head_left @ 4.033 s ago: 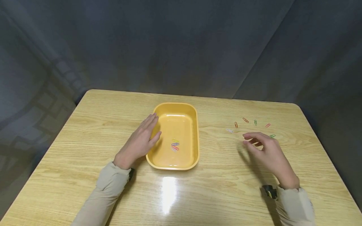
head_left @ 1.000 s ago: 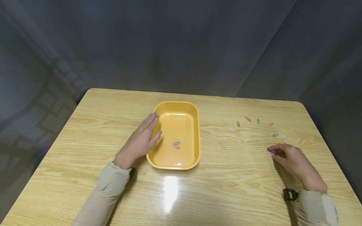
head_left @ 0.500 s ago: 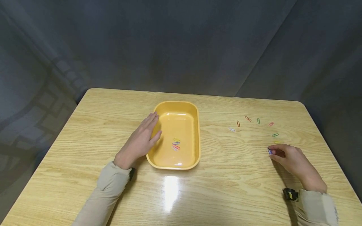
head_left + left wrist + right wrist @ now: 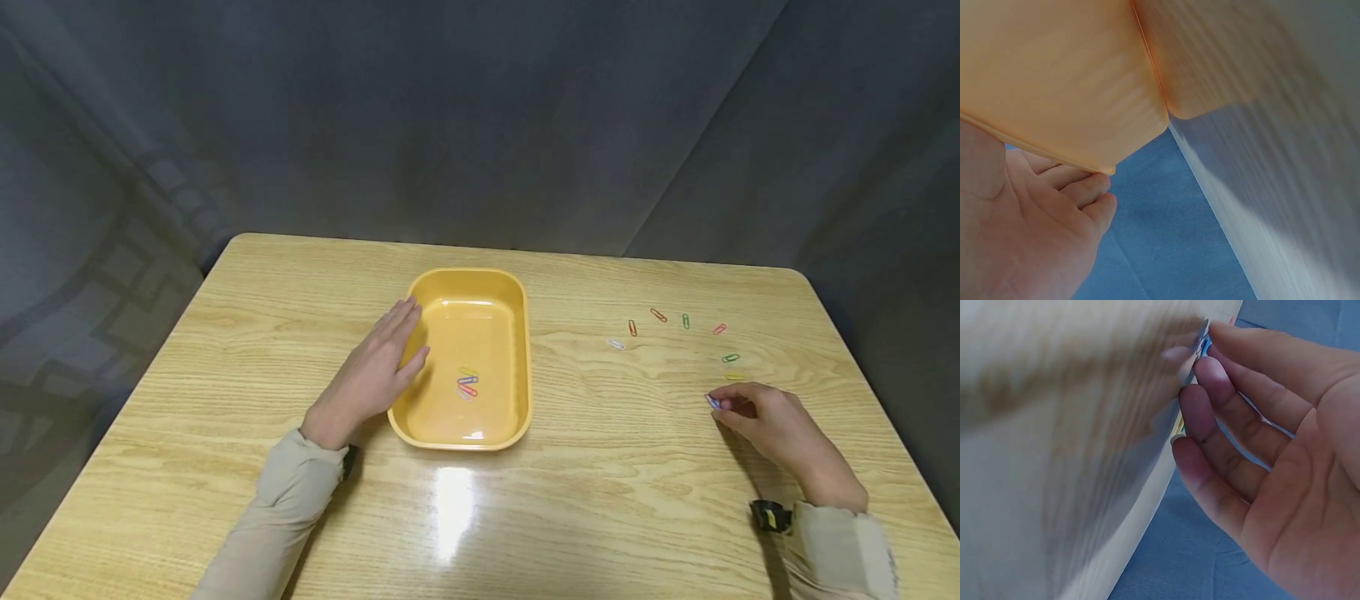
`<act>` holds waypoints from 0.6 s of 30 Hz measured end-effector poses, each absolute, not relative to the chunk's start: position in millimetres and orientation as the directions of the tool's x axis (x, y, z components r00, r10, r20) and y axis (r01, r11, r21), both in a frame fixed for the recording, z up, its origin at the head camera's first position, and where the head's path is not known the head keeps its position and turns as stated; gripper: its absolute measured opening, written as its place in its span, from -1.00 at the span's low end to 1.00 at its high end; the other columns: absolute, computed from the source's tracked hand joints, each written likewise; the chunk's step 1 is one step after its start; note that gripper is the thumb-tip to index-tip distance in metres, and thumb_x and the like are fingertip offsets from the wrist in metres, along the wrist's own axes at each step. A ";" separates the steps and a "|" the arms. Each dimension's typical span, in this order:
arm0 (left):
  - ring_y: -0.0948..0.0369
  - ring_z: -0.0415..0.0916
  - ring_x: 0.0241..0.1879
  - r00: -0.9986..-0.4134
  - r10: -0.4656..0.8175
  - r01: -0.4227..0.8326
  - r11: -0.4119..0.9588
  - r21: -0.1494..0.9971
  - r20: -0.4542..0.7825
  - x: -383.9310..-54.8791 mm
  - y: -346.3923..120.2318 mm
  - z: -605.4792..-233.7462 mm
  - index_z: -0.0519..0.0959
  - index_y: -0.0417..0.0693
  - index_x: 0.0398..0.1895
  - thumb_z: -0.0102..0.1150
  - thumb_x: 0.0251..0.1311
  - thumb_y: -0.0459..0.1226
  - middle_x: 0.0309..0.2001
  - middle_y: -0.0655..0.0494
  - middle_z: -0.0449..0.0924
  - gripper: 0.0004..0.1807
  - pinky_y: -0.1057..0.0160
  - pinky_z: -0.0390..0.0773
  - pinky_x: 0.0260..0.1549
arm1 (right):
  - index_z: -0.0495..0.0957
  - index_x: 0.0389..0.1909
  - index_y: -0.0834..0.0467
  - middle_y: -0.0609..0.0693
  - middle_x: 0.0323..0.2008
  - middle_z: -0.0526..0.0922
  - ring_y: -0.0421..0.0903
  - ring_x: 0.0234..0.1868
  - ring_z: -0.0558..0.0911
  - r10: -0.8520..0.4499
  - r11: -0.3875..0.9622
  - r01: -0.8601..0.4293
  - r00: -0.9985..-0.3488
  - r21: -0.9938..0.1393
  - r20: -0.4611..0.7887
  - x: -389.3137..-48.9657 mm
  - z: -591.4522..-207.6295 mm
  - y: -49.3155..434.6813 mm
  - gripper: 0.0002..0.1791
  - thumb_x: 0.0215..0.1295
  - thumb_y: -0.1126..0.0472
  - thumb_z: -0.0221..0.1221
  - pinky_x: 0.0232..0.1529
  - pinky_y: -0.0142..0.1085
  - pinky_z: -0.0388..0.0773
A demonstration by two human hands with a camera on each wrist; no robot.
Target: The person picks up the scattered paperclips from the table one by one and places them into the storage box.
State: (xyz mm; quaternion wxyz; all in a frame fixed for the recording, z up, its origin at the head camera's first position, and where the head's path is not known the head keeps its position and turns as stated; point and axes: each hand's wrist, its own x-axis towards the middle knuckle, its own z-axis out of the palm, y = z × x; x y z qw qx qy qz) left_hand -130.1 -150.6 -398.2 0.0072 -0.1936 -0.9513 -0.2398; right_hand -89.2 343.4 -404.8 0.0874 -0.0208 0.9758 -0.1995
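My left hand (image 4: 367, 375) lies along the left rim of a yellow plastic tray (image 4: 480, 333), its fingers straight; the left wrist view shows the fingertips (image 4: 1100, 184) against the rim. Inside the tray lie several paper clips, among them a blue one (image 4: 467, 380) and a red one (image 4: 469, 390). On the right, close over the table, my right hand (image 4: 783, 429) pinches a blue paper clip (image 4: 712, 402) between thumb and index finger. A yellow paper clip (image 4: 736, 377) lies just beyond those fingers. In the right wrist view the pinched clip (image 4: 1205, 346) is partly hidden.
Beyond my right hand, more clips curve across the wooden table (image 4: 600, 500): green (image 4: 731, 358), pink (image 4: 720, 329), another green (image 4: 686, 321), two red ones (image 4: 658, 315) and a white one (image 4: 615, 343). A dark curtain (image 4: 480, 125) hangs behind the table.
Since four seconds ago my right hand has moved right and nearer to me, and it now holds a blue clip. Over the last second the clip has turned slightly in its fingers. The left hand stays put.
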 end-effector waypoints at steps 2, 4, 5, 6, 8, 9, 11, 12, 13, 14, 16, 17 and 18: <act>-0.13 -0.08 0.57 -0.925 0.364 0.371 0.810 0.454 0.107 -129.8 -150.4 -397.9 0.08 -0.37 0.51 -0.06 0.48 -0.11 0.57 -0.21 -0.05 -0.30 -0.12 0.01 0.56 | 0.62 -0.06 0.43 0.16 -0.31 0.66 -0.07 -0.32 0.55 -0.074 0.921 -0.003 -0.983 -0.389 -0.167 -89.7 -404.9 343.4 -0.69 0.23 0.32 0.30 -0.43 -0.42 0.48; -0.13 -0.08 0.57 -0.925 0.365 0.373 0.810 0.453 0.109 -129.8 -150.4 -397.8 0.08 -0.37 0.51 -0.06 0.48 -0.11 0.57 -0.21 -0.05 -0.30 -0.11 0.01 0.56 | 0.62 -0.07 0.44 0.16 -0.31 0.66 -0.07 -0.32 0.55 -0.075 0.922 -0.005 -0.983 -0.388 -0.167 -89.9 -405.1 343.5 -0.70 0.23 0.34 0.29 -0.42 -0.41 0.49; -0.13 -0.08 0.57 -0.924 0.366 0.374 0.810 0.452 0.110 -129.7 -150.4 -397.8 0.08 -0.37 0.50 -0.06 0.48 -0.11 0.57 -0.22 -0.05 -0.30 -0.11 0.01 0.56 | 0.63 -0.08 0.44 0.17 -0.31 0.67 -0.07 -0.32 0.56 -0.078 0.922 -0.008 -0.983 -0.387 -0.164 -89.9 -405.2 343.5 -0.72 0.23 0.36 0.29 -0.42 -0.40 0.50; -0.13 -0.08 0.57 -0.924 0.366 0.375 0.809 0.453 0.111 -129.8 -150.4 -398.0 0.08 -0.37 0.50 -0.06 0.48 -0.12 0.57 -0.22 -0.05 -0.30 -0.12 0.01 0.56 | 0.63 -0.09 0.44 0.19 -0.31 0.67 -0.06 -0.32 0.57 -0.080 0.922 -0.011 -0.984 -0.387 -0.161 -89.8 -405.4 343.4 -0.73 0.23 0.37 0.28 -0.40 -0.37 0.53; -0.14 -0.08 0.57 -0.923 0.367 0.377 0.808 0.453 0.113 -129.8 -150.4 -398.3 0.08 -0.38 0.50 -0.06 0.48 -0.12 0.57 -0.22 -0.05 -0.30 -0.12 0.01 0.56 | 0.64 -0.11 0.44 0.24 -0.28 0.69 -0.03 -0.30 0.60 -0.085 0.921 -0.018 -0.984 -0.389 -0.157 -89.6 -405.7 343.3 -0.76 0.23 0.41 0.26 -0.38 -0.31 0.59; -0.14 -0.08 0.57 -0.923 0.366 0.376 0.808 0.453 0.114 -129.8 -150.4 -398.3 0.08 -0.38 0.50 -0.06 0.48 -0.12 0.57 -0.22 -0.05 -0.30 -0.12 0.01 0.56 | 0.64 -0.12 0.44 0.26 -0.27 0.69 -0.01 -0.30 0.61 -0.086 0.921 -0.019 -0.984 -0.390 -0.157 -89.6 -405.7 343.2 -0.78 0.23 0.42 0.25 -0.36 -0.26 0.61; -0.14 -0.07 0.56 -0.924 0.365 0.376 0.808 0.454 0.116 -129.7 -150.4 -398.5 0.09 -0.38 0.50 -0.06 0.48 -0.12 0.57 -0.22 -0.04 -0.30 -0.12 0.01 0.56 | 0.64 -0.13 0.44 0.28 -0.25 0.69 0.00 -0.29 0.62 -0.086 0.920 -0.016 -0.983 -0.391 -0.161 -89.7 -405.5 343.1 -0.79 0.24 0.41 0.24 -0.34 -0.21 0.63; -0.14 -0.07 0.56 -0.923 0.365 0.377 0.808 0.453 0.117 -129.6 -150.4 -398.4 0.09 -0.38 0.50 -0.06 0.48 -0.12 0.57 -0.22 -0.04 -0.30 -0.11 0.01 0.56 | 0.64 -0.13 0.43 0.27 -0.26 0.69 -0.01 -0.29 0.62 -0.084 0.919 -0.012 -0.983 -0.394 -0.165 -89.6 -405.4 343.0 -0.78 0.25 0.39 0.25 -0.35 -0.23 0.62; -0.13 -0.07 0.56 -0.924 0.365 0.377 0.808 0.453 0.117 -129.5 -150.2 -398.2 0.09 -0.37 0.50 -0.06 0.48 -0.12 0.57 -0.22 -0.04 -0.30 -0.11 0.01 0.57 | 0.65 -0.14 0.42 0.24 -0.28 0.69 -0.03 -0.31 0.60 -0.083 0.918 -0.010 -0.982 -0.397 -0.168 -89.5 -405.3 343.1 -0.78 0.25 0.37 0.26 -0.37 -0.28 0.61; -0.13 -0.07 0.56 -0.924 0.364 0.377 0.809 0.452 0.117 -129.6 -150.1 -398.0 0.09 -0.37 0.50 -0.06 0.48 -0.11 0.57 -0.22 -0.04 -0.30 -0.10 0.01 0.57 | 0.65 -0.14 0.42 0.21 -0.30 0.68 -0.05 -0.32 0.58 -0.079 0.917 -0.004 -0.982 -0.398 -0.173 -89.5 -405.2 343.2 -0.77 0.25 0.35 0.27 -0.39 -0.34 0.57; -0.13 -0.07 0.56 -0.924 0.364 0.375 0.810 0.450 0.115 -129.7 -149.7 -397.7 0.08 -0.37 0.50 -0.06 0.48 -0.11 0.57 -0.22 -0.05 -0.29 -0.10 0.01 0.57 | 0.66 -0.15 0.39 0.14 -0.33 0.67 -0.09 -0.35 0.54 -0.075 0.916 0.003 -0.981 -0.401 -0.179 -89.2 -405.3 343.5 -0.76 0.25 0.30 0.29 -0.44 -0.44 0.48; -0.13 -0.07 0.56 -0.924 0.364 0.374 0.811 0.449 0.113 -130.0 -149.6 -397.7 0.08 -0.37 0.50 -0.06 0.48 -0.11 0.57 -0.22 -0.05 -0.30 -0.11 0.01 0.57 | 0.66 -0.16 0.38 0.10 -0.35 0.65 -0.11 -0.36 0.52 -0.074 0.915 0.007 -0.980 -0.404 -0.183 -89.0 -405.5 343.6 -0.76 0.26 0.28 0.30 -0.47 -0.47 0.43; -0.13 -0.07 0.56 -0.925 0.363 0.372 0.813 0.448 0.110 -130.0 -149.3 -397.4 0.08 -0.37 0.51 -0.07 0.48 -0.11 0.57 -0.22 -0.05 -0.30 -0.11 0.01 0.57 | 0.66 -0.17 0.37 0.08 -0.36 0.65 -0.12 -0.37 0.50 -0.071 0.914 0.010 -0.980 -0.407 -0.185 -88.7 -405.7 343.6 -0.77 0.26 0.27 0.30 -0.47 -0.48 0.41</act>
